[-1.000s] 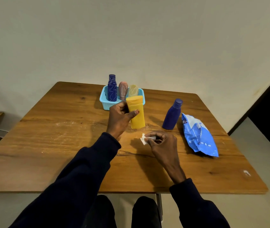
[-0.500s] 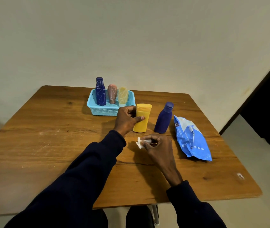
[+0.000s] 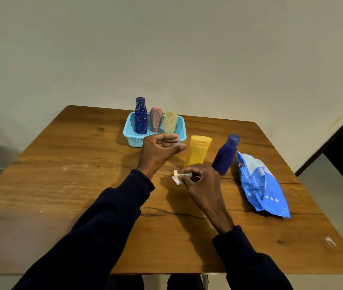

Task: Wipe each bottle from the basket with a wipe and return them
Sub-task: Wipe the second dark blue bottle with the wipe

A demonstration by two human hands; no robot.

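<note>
Closest to you, your right hand (image 3: 203,182) sits just on your side of the yellow bottle (image 3: 198,152). Its fingers (image 3: 187,170) are pinching a scrunched-up white wipe (image 3: 178,178) right above the table (image 3: 82,185).

Your left hand (image 3: 160,150) is just left of the yellow bottle, not touching it. Its fingers are loosely spread and hold nothing. The yellow bottle stands upright on the table, outside the basket.

The blue bottle (image 3: 226,156) stands near its right side, and the wipes pack (image 3: 260,185) lies further right again.

Behind and to the left is the basket (image 3: 134,140), with a dark blue bottle (image 3: 140,117), a pink one (image 3: 156,119) and a pale yellow one (image 3: 169,122) standing inside.

Stuff I'd watch out for:
- **Tipping:** the yellow bottle looks tall and narrow, so a knuckle bump could send it into the blue one.
- **Tired wipe:** it's balled up tight, so you'd probably just smear instead of clean.
- **Mix-ups:** with two bottles out, it's easy to lose track of which ones are done.
</note>
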